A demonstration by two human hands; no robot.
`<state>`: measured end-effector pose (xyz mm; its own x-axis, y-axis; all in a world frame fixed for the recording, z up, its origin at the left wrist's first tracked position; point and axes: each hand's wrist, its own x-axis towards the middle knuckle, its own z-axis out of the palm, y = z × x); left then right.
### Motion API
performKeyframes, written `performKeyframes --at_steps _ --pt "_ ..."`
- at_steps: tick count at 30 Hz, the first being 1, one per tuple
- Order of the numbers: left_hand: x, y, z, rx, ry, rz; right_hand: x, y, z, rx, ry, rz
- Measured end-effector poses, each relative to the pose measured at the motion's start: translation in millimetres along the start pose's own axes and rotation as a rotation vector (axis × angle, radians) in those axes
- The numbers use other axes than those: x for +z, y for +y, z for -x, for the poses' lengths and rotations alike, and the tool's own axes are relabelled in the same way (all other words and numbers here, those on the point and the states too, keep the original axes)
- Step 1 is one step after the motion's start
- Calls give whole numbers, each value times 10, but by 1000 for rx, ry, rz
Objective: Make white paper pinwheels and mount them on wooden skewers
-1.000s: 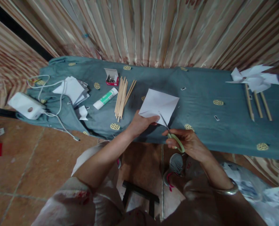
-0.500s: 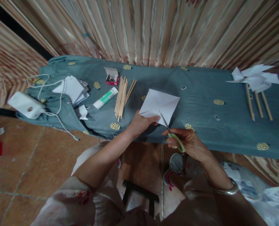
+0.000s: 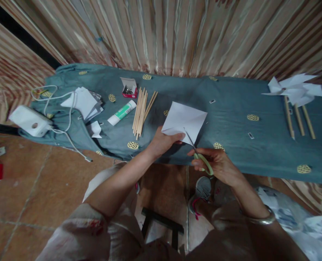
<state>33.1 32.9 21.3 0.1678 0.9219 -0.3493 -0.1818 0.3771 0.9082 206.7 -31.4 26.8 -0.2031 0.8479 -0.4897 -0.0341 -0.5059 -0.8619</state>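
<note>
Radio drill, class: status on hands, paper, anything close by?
Left hand pinching paper. Right hand holding scissors at paper's near corner. Sticks left of paper, apart.

The sheet (image 3: 186,116) is smooth paper, scissor blades (image 3: 189,137) metal — handles (image 3: 209,166) seemingly plastic — sticks (image 3: 140,114) bare wood, tablecloth (image 3: 231,134) matt fabric.

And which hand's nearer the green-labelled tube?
Left. Left hand is right of the tube, past the wooden sticks; right hand is farther right, holding scissors.
</note>
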Motion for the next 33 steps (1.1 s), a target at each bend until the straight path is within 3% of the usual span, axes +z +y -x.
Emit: performKeyframes --at_steps 11,17,25,29,33 --pt "4 20 6 -18 8 -31 3 18 -9 11 13 -23" --pt "-31 43 -24 24 21 7 -28 -20 24 74 -65 37" --pt "-122 57 -73 99 67 29 -301 -96 111 84 -172 162" --pt "-139 18 -81 115 67 9 -503 -155 127 -5 -118 251" --pt "-122 5 -52 76 1 -78 -563 -185 81 -211 133 246"
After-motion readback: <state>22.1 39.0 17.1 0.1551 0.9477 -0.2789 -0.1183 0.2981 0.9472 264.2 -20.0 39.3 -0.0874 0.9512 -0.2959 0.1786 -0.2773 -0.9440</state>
